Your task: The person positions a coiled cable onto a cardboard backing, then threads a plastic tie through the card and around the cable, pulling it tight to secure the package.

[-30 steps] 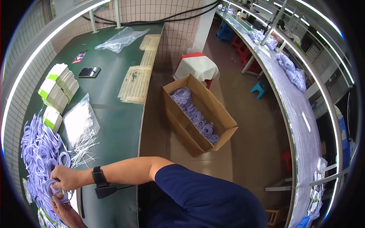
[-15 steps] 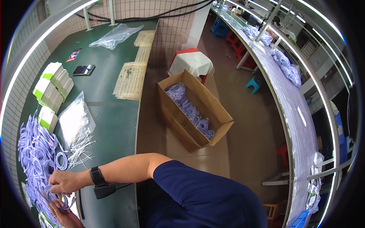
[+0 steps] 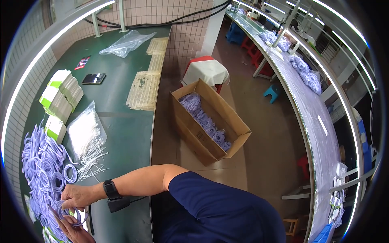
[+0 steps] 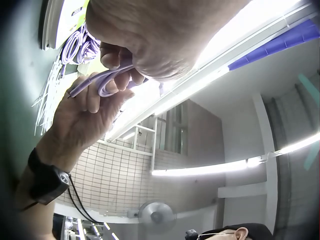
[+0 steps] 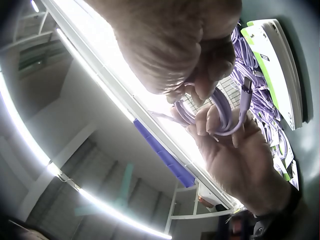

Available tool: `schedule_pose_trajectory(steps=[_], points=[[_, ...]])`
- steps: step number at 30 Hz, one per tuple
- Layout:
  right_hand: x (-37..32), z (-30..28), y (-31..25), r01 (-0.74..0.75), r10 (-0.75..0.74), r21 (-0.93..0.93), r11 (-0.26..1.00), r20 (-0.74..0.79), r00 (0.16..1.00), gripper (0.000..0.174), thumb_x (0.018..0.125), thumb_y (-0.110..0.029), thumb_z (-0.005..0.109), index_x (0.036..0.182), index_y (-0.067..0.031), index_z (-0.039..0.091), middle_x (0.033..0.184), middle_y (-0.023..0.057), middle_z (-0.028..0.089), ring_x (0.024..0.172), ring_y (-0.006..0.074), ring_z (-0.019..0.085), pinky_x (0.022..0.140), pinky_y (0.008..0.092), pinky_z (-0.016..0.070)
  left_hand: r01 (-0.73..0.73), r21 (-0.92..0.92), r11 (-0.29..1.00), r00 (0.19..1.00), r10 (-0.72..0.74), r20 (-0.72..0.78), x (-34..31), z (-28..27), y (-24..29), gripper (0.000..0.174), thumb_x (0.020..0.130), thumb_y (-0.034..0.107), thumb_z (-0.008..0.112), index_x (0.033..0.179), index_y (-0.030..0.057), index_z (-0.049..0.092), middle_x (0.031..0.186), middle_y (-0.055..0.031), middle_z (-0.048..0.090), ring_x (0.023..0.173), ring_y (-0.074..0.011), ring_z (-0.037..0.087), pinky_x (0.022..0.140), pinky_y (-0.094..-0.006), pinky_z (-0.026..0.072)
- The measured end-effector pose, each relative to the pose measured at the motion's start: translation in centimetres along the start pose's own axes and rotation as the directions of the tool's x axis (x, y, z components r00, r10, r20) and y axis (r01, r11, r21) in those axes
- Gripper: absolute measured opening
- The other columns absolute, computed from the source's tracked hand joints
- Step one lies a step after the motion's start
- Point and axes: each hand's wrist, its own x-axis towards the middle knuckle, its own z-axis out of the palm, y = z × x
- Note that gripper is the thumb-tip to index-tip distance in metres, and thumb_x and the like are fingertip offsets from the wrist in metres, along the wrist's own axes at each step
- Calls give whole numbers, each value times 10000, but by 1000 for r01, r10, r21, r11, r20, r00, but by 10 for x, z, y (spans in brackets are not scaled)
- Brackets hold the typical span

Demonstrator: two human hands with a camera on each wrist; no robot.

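Both hands are at the near left of the green table, over a heap of lilac cables (image 3: 42, 162). My right hand (image 3: 79, 195) comes in from the right and pinches a coiled lilac cable (image 5: 222, 107) from above. Below it, my left hand (image 3: 75, 231) holds the same coil with curled fingers. A loose end with a metal USB-type plug (image 5: 247, 86) sticks out of the coil in the right wrist view. Seen from the left wrist, the coil (image 4: 105, 80) runs between both hands' fingers. One separate coil (image 3: 70, 173) lies beside the heap.
White cable ties (image 3: 91, 162) spill from a clear bag (image 3: 83, 127). Behind stand stacked white-and-green packs (image 3: 60, 93), a phone (image 3: 94, 78) and a plastic bag (image 3: 127, 43). On the floor right of the table, a cardboard box (image 3: 190, 137) contains coiled cables.
Both hands have shifted slightly right and toward the body, still holding the coil. The loops between the fingers have turned, and the head view has moved a little.
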Motion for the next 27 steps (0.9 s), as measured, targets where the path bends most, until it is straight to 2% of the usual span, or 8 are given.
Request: schedule_pose_trajectory(steps=[1,4,8,9,12,21,24,27], points=[[0,1,-3,1,-1,-2,1000,3,1000,301,967,-119,640,705,20,686,621,71,685,430,108,590,410,264,453,-1,-2,1000,1000,1,-4,1,0,-4,668,1060,245,641,1656,131,364,1545,-235,537,1293,-351,629,948,-433,572],[-4,4,-10,-1,1,21,1000,9,1000,303,970,-129,634,710,15,691,613,60,676,438,105,591,418,265,454,33,-381,924,999,-33,7,13,0,-43,548,1099,230,577,1604,97,411,1287,-129,528,1080,-222,555,855,-338,497],[-5,3,-9,15,-15,2,1000,71,997,272,998,-159,633,806,25,690,658,45,688,455,89,598,429,248,453,68,-787,613,997,-58,40,25,1,-84,414,1152,211,491,1535,53,474,942,13,517,796,-50,458,730,-210,398],[-5,5,-9,18,-18,2,1000,76,997,272,998,-159,633,806,25,690,658,45,688,455,89,598,429,248,453,63,-786,614,998,-57,35,23,1,-81,414,1152,211,491,1535,53,474,942,13,517,796,-50,458,730,-210,398],[-9,6,-13,19,-20,13,1000,80,997,270,994,-155,631,798,20,694,657,39,681,460,90,599,437,247,457,87,-803,590,965,-250,-78,10,10,-50,437,1149,222,502,1552,59,460,912,21,480,773,-47,434,701,-209,378],[-6,25,-13,44,-44,-6,999,74,996,288,980,-146,618,755,18,690,657,44,681,457,99,598,440,250,460,102,-742,663,994,-96,51,3,-25,-62,463,1149,242,507,1573,65,442,936,21,514,763,-36,440,613,-168,343],[-6,37,-23,88,-87,-7,996,73,994,310,973,-119,629,701,16,690,619,59,676,445,102,604,410,257,473,-11,-441,897,998,-17,-59,-15,-28,-22,500,1102,210,561,1573,76,462,1151,-103,554,927,-188,546,745,-289,437],[-12,45,-34,107,-107,8,994,48,993,309,968,-112,633,695,24,686,618,66,678,446,105,608,408,262,478,-102,-66,993,986,92,-137,-37,-30,18,544,1055,178,615,1574,87,482,1365,-226,594,1092,-340,653,877,-411,530]])
